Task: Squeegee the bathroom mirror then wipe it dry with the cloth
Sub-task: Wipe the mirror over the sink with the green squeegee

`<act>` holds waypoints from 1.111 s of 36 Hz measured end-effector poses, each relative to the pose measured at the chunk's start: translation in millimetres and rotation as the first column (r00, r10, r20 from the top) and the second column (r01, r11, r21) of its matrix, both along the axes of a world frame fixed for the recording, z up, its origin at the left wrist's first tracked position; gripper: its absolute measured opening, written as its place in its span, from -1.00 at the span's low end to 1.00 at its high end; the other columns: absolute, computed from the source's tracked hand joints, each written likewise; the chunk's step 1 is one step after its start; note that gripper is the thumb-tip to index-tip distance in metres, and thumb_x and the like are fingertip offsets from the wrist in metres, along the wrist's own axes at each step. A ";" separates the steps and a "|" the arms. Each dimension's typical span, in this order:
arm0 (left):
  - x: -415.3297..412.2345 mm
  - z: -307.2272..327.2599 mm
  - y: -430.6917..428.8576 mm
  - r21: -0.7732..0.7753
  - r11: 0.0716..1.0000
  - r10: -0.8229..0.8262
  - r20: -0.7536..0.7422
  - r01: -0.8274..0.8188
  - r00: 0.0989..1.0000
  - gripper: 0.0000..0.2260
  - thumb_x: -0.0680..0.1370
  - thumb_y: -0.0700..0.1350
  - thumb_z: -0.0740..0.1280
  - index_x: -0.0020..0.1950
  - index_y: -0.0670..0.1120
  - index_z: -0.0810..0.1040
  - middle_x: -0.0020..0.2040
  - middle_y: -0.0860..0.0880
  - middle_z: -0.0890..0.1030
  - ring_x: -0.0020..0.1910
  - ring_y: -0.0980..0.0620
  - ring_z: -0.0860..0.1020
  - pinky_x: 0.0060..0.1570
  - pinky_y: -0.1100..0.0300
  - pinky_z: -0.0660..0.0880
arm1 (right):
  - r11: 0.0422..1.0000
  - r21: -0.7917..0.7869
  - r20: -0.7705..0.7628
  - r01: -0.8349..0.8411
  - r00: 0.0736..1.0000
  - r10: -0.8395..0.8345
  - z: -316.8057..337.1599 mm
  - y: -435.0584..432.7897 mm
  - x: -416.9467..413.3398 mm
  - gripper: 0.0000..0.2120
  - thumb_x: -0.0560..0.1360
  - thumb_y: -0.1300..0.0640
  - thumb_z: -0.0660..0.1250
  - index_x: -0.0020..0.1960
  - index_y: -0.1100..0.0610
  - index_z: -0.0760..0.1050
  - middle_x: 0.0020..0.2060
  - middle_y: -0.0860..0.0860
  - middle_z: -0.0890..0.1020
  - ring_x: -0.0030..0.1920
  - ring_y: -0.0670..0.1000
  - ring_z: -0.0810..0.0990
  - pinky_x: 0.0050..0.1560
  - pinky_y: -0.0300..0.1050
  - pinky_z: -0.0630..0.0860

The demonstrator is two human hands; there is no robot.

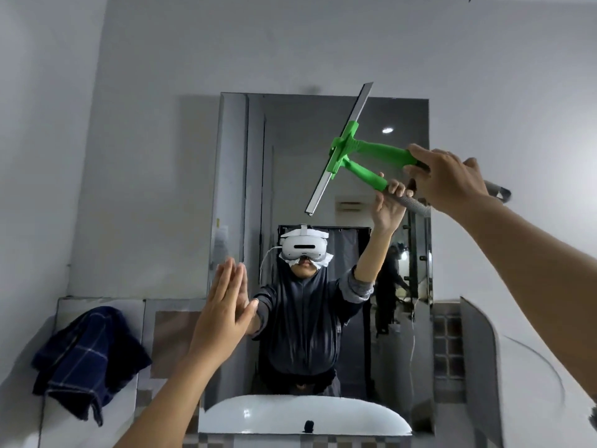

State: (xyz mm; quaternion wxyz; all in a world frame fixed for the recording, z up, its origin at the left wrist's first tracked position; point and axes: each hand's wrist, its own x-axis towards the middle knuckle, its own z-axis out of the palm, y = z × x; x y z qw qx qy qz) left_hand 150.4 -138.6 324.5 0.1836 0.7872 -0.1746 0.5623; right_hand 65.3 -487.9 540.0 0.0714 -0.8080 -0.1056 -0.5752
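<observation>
Both steps are looking unfinished: the right hand (452, 179) is clenching the squeegee (378, 151), apparently touching the mirror (307, 130) at upper right; the left hand (223, 312) is pressing flat, fingers straight; the cloth (87, 354) is hanging unused lower left.

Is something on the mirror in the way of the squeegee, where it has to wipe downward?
Yes, one thing. The left hand lies flat on the mirror, at its lower left. The squeegee, held by the right hand, touches the glass at the upper right; straight below it nothing visible blocks the glass.
</observation>
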 end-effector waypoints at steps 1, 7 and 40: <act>-0.8 0.2 -0.3 -0.008 1.000 0.002 -0.003 -0.002 1.000 -0.38 0.55 0.12 0.15 0.50 0.06 -0.10 0.54 0.02 -0.09 0.51 0.04 -0.07 0.39 0.03 0.21 | 1.000 0.019 -0.014 0.006 1.000 -0.005 -2.5 -3.0 -1.4 -0.74 0.60 0.07 0.07 0.28 0.01 0.34 -0.01 0.14 0.56 0.05 0.17 0.48 0.10 0.08 0.24; -5.8 8.2 6.7 -0.039 0.999 0.007 -0.040 -0.008 0.999 -0.27 0.52 0.00 0.29 0.48 0.12 -0.16 0.52 0.09 -0.16 0.51 0.06 -0.13 0.37 -0.03 0.27 | 0.994 0.111 -0.052 0.004 0.999 0.002 -9.4 -2.2 -7.6 -0.71 0.61 0.08 0.07 0.32 0.03 0.34 0.02 0.18 0.58 0.10 0.21 0.48 0.09 0.07 0.28; -12.8 1.4 1.3 0.047 0.997 0.066 -0.091 -0.062 0.994 -0.35 0.57 0.07 0.16 0.50 -0.02 -0.18 0.51 0.05 -0.23 0.48 0.09 -0.23 0.38 0.27 -0.18 | 0.806 0.589 -0.074 -0.065 0.988 0.133 -102.1 71.1 -4.6 -0.74 0.60 0.04 0.09 0.17 0.17 0.39 -0.13 0.07 0.48 -0.17 0.12 0.47 -0.18 -0.03 0.38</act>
